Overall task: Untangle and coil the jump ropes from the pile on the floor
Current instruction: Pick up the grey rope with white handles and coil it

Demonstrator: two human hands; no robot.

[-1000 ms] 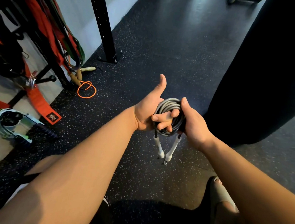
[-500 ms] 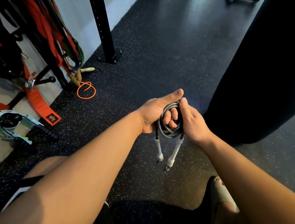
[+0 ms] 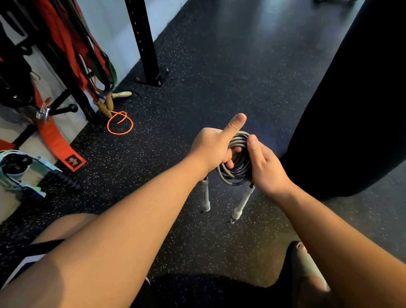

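Note:
A grey jump rope [image 3: 239,164] is wound into a tight coil held in the air between both hands. Its two white handles [image 3: 240,205] hang down below the coil. My left hand [image 3: 213,147] has its fingers hooked through the coil from the left, thumb raised. My right hand [image 3: 265,166] grips the coil's right side, thumb on the top strands. An orange jump rope [image 3: 120,123] with wooden handles [image 3: 109,102] lies on the floor by the wall at the left.
A large black punching bag [image 3: 372,94] hangs close at the right. A black rack post [image 3: 141,30] is bolted to the rubber floor at the back left. Red straps and bands [image 3: 67,46] hang at the left, with a grip trainer [image 3: 18,168] below.
My left thumb, laid over the coil half a second ago, has lifted upward again. The coil stays between both hands at about the same place.

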